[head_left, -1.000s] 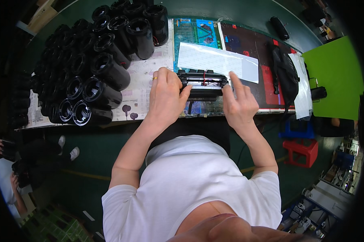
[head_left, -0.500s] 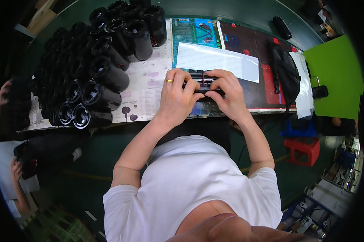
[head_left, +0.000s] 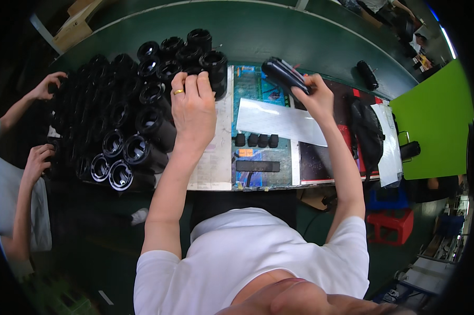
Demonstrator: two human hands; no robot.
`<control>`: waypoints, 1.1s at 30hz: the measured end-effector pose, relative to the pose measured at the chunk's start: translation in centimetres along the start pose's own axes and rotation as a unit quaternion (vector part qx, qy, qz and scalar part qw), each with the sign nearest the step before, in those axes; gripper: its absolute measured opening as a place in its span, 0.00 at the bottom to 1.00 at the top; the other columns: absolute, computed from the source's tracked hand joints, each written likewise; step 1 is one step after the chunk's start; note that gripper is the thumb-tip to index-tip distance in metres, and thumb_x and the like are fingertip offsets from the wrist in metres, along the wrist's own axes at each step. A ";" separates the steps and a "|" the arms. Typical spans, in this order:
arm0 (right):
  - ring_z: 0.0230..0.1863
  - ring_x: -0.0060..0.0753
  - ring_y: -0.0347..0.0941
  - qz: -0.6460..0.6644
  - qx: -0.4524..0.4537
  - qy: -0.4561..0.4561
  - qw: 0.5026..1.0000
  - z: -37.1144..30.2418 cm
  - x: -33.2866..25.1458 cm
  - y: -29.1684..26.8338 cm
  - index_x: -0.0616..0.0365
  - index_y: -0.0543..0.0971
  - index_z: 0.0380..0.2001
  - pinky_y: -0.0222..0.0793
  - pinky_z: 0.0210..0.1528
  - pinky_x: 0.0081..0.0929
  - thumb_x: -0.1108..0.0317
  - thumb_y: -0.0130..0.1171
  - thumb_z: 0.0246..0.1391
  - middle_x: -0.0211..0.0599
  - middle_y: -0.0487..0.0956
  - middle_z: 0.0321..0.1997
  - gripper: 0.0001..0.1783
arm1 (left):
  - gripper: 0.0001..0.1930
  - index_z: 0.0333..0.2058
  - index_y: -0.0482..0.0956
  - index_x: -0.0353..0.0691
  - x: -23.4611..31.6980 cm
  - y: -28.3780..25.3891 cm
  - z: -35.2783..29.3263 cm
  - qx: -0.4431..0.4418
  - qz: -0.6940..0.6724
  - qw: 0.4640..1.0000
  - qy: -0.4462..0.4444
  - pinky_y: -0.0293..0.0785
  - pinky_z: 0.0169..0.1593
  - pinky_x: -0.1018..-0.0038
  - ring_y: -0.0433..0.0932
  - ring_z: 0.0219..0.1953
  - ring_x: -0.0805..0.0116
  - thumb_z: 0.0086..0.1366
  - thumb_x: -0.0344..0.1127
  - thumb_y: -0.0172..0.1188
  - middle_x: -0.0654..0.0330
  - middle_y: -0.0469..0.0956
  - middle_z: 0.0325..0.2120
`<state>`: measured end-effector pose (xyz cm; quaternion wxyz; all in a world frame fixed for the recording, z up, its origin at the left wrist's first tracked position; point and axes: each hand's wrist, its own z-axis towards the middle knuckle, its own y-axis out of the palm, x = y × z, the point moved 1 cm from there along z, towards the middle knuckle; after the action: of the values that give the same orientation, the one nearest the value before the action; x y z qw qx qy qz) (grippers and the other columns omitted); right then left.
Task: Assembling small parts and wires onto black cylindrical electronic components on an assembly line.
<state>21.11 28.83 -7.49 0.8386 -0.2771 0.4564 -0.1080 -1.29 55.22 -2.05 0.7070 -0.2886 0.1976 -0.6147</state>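
My left hand [head_left: 194, 107] reaches into the group of glossy black hollow cylinders [head_left: 152, 121] on the left of the bench. Its fingers are curled over one black cylinder [head_left: 193, 70], mostly hidden by the hand, next to a taller upright cylinder [head_left: 214, 62]. Raised over the back of the bench, my right hand [head_left: 316, 97] grips a long, dark, rounded housing [head_left: 282, 73] by its near end. Thin reddish and pale wires show along the housing's side.
A white sheet [head_left: 279, 121] lies mid-bench, with several small black blocks [head_left: 253, 140] and a flat black strip [head_left: 258, 166] nearer me. A black bag [head_left: 365, 128] and a green panel [head_left: 431, 121] stand right. Another person's hands [head_left: 39, 160] touch the cylinders at far left.
My hands were together over the dark wired housing; now they are apart. The right carries the housing up and away; the left has moved left onto the cylinders. The small blocks and strip are now visible.
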 end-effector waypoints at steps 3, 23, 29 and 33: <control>0.47 0.50 0.84 -0.166 0.035 0.043 0.985 7.1 2.6 3.1 0.51 0.81 0.42 0.78 0.51 0.47 0.51 0.77 0.47 0.41 0.86 0.43 0.24 | 0.21 0.52 0.79 0.31 -0.1 0.6 0.4 -0.029 0.034 0.999 0.013 0.73 0.60 0.55 0.73 0.57 0.46 0.59 0.24 0.65 0.48 0.78 0.45; 0.59 0.46 0.79 0.054 -0.288 -0.080 0.953 -12.6 -7.3 -1.8 0.63 0.77 0.61 0.74 0.62 0.39 0.57 0.84 0.43 0.44 0.81 0.58 0.44 | 0.31 0.60 0.71 0.35 5.4 -0.9 -12.3 -0.127 -0.497 0.835 -0.199 0.78 0.49 0.64 0.80 0.42 0.58 0.59 0.23 0.74 0.52 0.77 0.41; 0.54 0.54 0.78 -0.050 -0.185 -0.200 0.961 -14.1 -7.8 -2.0 0.61 0.79 0.56 0.76 0.55 0.45 0.63 0.82 0.37 0.46 0.80 0.54 0.40 | 0.36 0.64 0.68 0.32 5.0 -0.4 -13.5 -0.209 -0.418 0.874 -0.131 0.80 0.44 0.60 0.82 0.39 0.51 0.58 0.24 0.75 0.47 0.80 0.37; 0.52 0.53 0.81 -0.072 -0.294 -0.160 0.940 -11.8 -7.5 -3.0 0.59 0.80 0.58 0.78 0.54 0.43 0.52 0.79 0.44 0.45 0.83 0.51 0.39 | 0.34 0.62 0.69 0.28 4.4 -0.7 -11.7 -0.283 -0.431 0.842 -0.159 0.80 0.43 0.61 0.83 0.37 0.52 0.60 0.27 0.75 0.45 0.81 0.36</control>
<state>7.33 25.31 -5.57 0.7721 -0.5566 0.3064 0.0169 -8.48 48.92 -10.07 0.2800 -0.6258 0.1032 -0.7206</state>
